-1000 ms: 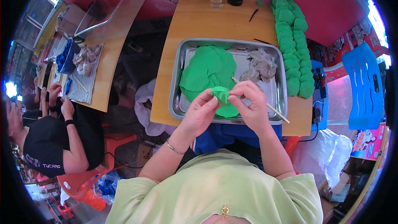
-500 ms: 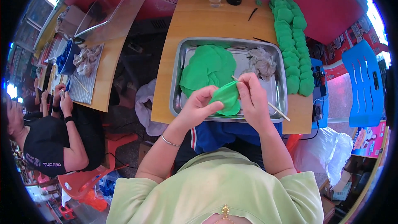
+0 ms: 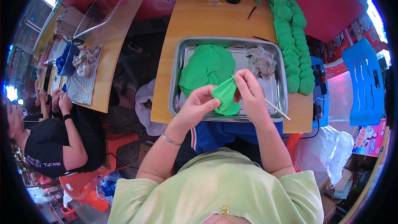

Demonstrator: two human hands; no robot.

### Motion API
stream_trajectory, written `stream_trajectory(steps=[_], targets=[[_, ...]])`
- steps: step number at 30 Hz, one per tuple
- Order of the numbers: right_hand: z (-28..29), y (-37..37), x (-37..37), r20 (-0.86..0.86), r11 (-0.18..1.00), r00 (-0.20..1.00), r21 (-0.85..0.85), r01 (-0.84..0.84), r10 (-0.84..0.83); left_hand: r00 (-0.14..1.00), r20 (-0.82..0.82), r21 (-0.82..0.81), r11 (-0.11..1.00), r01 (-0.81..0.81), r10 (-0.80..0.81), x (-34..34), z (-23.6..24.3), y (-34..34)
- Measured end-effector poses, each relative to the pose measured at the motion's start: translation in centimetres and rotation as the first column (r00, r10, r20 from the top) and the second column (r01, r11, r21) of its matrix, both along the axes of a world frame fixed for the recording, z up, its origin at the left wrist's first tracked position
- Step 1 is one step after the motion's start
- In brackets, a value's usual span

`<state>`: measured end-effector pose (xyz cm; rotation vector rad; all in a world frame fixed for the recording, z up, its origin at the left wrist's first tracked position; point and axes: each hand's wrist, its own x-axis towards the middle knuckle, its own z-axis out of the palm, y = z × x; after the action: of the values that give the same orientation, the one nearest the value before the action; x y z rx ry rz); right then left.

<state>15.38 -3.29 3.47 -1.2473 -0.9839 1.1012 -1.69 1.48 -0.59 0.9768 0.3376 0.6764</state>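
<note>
Sheet of green material [image 3: 226,94] is gripped above the metal tray [image 3: 272,88]: left hand [image 3: 196,107] pinches its left side, right hand [image 3: 250,93] its drawn-out upper tip; both forearms [image 3: 165,149] converge. Pale lettering [image 3: 52,164] marks the black shirt [image 3: 46,143] at left.

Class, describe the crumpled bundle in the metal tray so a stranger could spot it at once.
On the central wooden table sits a rectangular metal tray. In the tray's far right part lies the crumpled bundle. Its wrinkled, greyish-beige surface sets it apart from the smooth, bright green sheets stacked to its left.
</note>
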Motion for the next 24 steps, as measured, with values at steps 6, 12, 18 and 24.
stream_trajectory(steps=[6,12,18,24], targets=[[-0.7,0.5,-0.1,-0.158,1.0,0.987,-0.007,-0.006,0.005,0.986,0.144,-0.212,0.976,-0.056,0.088,1.0,-0.1,-1.1],[-1.2,-0.8,-1.0,-0.349,0.994,0.934,0.102,-0.042,0.075,0.971,0.15,-0.195,0.968,-0.156,0.187,0.9,-0.3,-1.1],[-2.0,-1.0,-0.2,-0.273,0.99,0.958,0.13,-0.049,0.083,0.964,0.165,-0.165,0.97,-0.18,0.207,0.9,-0.4,-1.7],[-2.8,-0.6,0.4,-0.403,0.982,0.901,0.156,-0.104,0.159,0.914,0.373,-0.368,0.93,-0.01,0.157,1.4,-0.7,-2.1]])
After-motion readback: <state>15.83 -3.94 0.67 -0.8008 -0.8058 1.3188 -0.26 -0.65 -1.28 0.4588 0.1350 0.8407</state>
